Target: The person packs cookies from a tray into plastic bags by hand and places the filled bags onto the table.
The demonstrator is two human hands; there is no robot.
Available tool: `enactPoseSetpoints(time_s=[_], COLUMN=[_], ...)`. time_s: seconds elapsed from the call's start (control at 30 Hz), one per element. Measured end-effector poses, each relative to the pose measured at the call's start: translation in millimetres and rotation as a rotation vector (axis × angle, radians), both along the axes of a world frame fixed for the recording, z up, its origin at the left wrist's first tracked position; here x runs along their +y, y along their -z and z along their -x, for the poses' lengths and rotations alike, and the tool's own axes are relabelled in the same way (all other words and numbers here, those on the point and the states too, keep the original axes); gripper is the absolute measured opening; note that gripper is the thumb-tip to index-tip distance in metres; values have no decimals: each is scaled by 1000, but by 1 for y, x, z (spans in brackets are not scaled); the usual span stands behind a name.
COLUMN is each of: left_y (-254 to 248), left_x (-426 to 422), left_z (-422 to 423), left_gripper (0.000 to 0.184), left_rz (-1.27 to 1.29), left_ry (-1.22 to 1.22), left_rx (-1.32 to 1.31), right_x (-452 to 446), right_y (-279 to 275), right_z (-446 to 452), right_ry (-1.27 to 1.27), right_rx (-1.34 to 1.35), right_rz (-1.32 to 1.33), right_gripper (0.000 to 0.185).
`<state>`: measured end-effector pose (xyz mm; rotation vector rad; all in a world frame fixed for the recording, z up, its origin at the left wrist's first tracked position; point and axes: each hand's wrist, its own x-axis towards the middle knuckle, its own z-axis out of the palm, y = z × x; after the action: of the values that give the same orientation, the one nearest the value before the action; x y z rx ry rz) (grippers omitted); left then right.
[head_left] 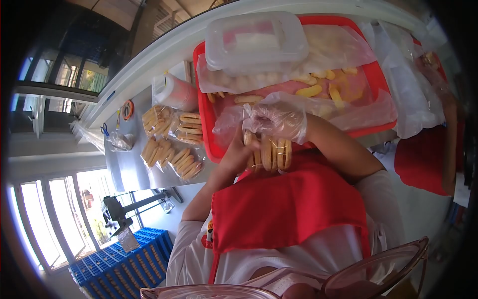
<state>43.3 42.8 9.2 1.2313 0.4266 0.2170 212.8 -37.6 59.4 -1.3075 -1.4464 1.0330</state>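
A clear plastic bag of finger-shaped biscuits (275, 153) hangs in front of my red apron, with several biscuits upright inside. My left hand (247, 148), bare and slightly blurred, is closed around the bag's left side. My right hand (286, 119), in a clear plastic glove, is closed at the gathered top of the bag. Both hands are just over the near edge of a red tray (211, 142). Loose finger biscuits (308, 90) lie in that tray among sheets of translucent plastic.
A lidded clear plastic box (256, 42) rests on the tray's far side. Left of the tray are several filled biscuit bags (186, 163), a white roll (178, 92), scissors (104, 129) and tape (128, 109). Blue crates (124, 264) stand lower left. Another person's arm (449, 144) is at right.
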Motion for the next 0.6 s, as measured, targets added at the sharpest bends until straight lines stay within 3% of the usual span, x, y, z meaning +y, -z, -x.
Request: enactPoseSetpoints(time_s=[0.1,0.13,0.17,0.27,0.3,0.33,0.43,0.47,0.53,0.6], left_y=[-24,-36,-34,-26,-26,-26,-44,-29,-43,-44], left_x=[-7,-6,-2,17,28,40,71,96,122,142], left_z=[0,-3,-1,7,18,34,86,112,151,186], left_gripper=[69,70,69,62,60,57,44,43,48,56], left_rz=[-105,-89,-103,-207,-282,-359,-179,-171,-474,-503], left_ry=[22,21,67,133,107,75,-443,-485,-490,-424], left_rx=[140,243,248,201,162,131,286,213,373,443], right_x=[1,2,3,-9,-13,-19,-39,-46,-53,-60], right_y=[-2,1,8,-10,1,1,18,38,70,94], right_z=[2,2,0,-2,-11,-21,-55,-66,-80,-90], right_ry=[88,104,119,276,315,393,637,736,682,645], right_rx=[-26,-74,-124,-379,-212,-320,-662,-790,-229,82], right_rz=[70,-66,-203,-237,-319,-309,-249,-224,-92,-5], right_gripper=[10,10,9,9,18,20,26,27,26,27])
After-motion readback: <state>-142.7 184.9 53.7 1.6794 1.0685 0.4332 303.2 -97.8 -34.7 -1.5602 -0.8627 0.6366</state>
